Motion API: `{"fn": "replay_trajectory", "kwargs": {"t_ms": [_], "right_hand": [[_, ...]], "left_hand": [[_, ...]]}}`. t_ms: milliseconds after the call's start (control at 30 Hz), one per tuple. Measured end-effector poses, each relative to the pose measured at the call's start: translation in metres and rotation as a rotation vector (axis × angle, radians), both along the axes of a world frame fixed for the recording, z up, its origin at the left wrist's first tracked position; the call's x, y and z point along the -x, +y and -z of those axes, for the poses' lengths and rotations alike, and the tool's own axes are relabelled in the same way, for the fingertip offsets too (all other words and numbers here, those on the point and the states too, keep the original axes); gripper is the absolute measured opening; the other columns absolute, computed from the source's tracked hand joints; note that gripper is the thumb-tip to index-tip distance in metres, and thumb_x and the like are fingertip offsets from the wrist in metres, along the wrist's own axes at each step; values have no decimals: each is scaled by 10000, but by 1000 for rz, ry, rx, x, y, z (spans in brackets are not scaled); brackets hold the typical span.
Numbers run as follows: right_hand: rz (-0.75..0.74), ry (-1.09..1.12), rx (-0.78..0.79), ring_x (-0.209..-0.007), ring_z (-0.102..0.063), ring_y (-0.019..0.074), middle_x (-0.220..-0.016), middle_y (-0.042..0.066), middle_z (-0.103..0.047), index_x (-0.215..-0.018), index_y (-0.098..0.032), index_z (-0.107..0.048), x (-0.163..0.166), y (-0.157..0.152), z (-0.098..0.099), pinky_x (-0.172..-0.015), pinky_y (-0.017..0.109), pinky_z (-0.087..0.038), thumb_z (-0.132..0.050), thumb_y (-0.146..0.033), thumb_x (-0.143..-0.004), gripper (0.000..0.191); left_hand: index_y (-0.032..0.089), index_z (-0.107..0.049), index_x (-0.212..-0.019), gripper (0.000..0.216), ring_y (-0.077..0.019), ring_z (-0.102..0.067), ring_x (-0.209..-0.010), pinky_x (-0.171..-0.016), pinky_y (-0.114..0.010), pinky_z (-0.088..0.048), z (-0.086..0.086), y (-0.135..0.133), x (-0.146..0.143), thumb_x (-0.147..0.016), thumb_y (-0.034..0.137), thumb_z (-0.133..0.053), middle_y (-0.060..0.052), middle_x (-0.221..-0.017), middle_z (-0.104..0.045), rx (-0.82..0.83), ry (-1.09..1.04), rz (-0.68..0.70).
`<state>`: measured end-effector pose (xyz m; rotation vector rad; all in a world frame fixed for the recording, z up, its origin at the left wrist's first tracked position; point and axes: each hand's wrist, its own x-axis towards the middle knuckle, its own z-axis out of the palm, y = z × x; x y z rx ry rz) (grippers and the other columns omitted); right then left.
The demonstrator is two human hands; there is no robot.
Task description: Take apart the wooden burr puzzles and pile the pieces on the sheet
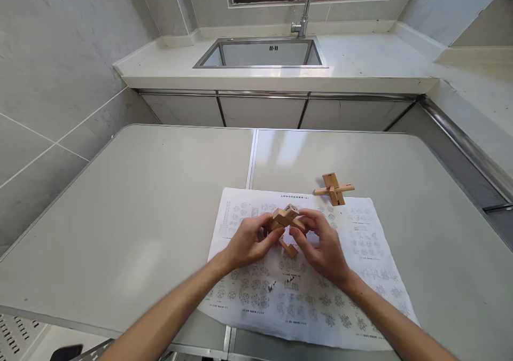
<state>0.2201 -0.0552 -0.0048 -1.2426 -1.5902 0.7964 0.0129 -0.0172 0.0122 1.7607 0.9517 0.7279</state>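
Note:
My left hand (249, 242) and my right hand (323, 243) meet over a printed paper sheet (360, 275), both pinching a cluster of notched wooden puzzle pieces (287, 218). The fingers of each hand are curled onto the pieces from either side. One notched piece (289, 249) hangs down from the cluster between the hands. A second, assembled wooden cross puzzle (334, 189) rests on the table just beyond the sheet's far right edge, untouched.
The sheet lies on a grey folding table (140, 217) with a centre seam. Behind it runs a white counter (360, 56) with a steel sink (262, 53) and tap (303, 8). Tiled walls stand on the left.

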Motion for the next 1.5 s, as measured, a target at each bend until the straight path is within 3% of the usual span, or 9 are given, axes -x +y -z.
{"fn": "replay_trajectory", "kwargs": {"t_ms": [233,367,533,633,733,933,1133,1300,1500], "right_hand": [[20,-21,16,-635,-628,174,-737,-32,-682,-1204,-255,-517,0,0,-3,-628,298,-525,-632,-298,-997,240],[27,-45,2,-600,-609,168,-713,-40,-665,-1199,-260,-504,2,-2,-4,-600,286,-518,-633,-313,-993,249],[2,-102,-82,-484,-497,141,-609,-101,-528,-1207,-273,-462,11,-7,-8,-499,245,-467,-635,-303,-984,284],[18,-91,-89,-466,-493,137,-599,-108,-532,-1212,-274,-449,13,-8,-10,-486,241,-473,-641,-292,-972,308],[6,-101,-89,-469,-509,137,-605,-87,-565,-1114,-271,-505,11,-7,-10,-492,251,-489,-655,-297,-963,214],[-5,-95,-78,-530,-560,152,-659,-37,-595,-967,-255,-581,8,-6,-9,-510,268,-506,-625,-335,-983,93],[-17,-7,51,-572,-615,171,-665,-19,-631,-965,-248,-603,6,-5,-11,-526,275,-503,-584,-338,-1017,106],[-46,-6,32,-573,-637,176,-670,-21,-650,-986,-246,-613,5,-5,-10,-539,285,-506,-606,-338,-1011,96],[-60,-49,2,-548,-649,172,-653,-22,-678,-995,-244,-626,6,-6,-9,-527,279,-502,-642,-336,-1003,94]], "left_hand": [[179,-592,-836,274,-113,-467,-612,-595,-252,-378,1,-1,-1,-1033,369,-587,19,-697,-563,-50,35,-11],[188,-571,-803,284,-113,-436,-599,-592,-253,-367,1,-1,-1,-1027,362,-586,29,-670,-534,-118,60,-35],[202,-592,-813,207,-132,-499,-609,-617,-264,-397,1,0,-2,-993,305,-596,11,-680,-582,-252,137,-43],[207,-594,-807,208,-147,-542,-619,-642,-284,-420,1,0,-2,-992,303,-600,-2,-682,-614,-339,177,-61],[213,-588,-790,234,-154,-553,-611,-651,-298,-428,1,-1,-2,-999,317,-598,-5,-666,-618,-394,208,-75],[201,-623,-839,177,-142,-558,-632,-643,-276,-442,0,0,-1,-979,309,-637,-2,-708,-631,-283,118,-59],[181,-655,-1225,251,-138,-589,-705,-662,-258,-469,-1,1,0,-1053,346,-576,-26,-849,-689,-70,-25,31],[173,-657,-1085,241,-135,-578,-728,-656,-251,-467,-3,4,-1,-1005,400,-671,-20,-858,-640,14,-100,-19],[182,-613,-889,228,-131,-542,-762,-638,-253,-456,-4,5,-5,-967,367,-723,-42,-964,-578,-86,-108,-121]]}}
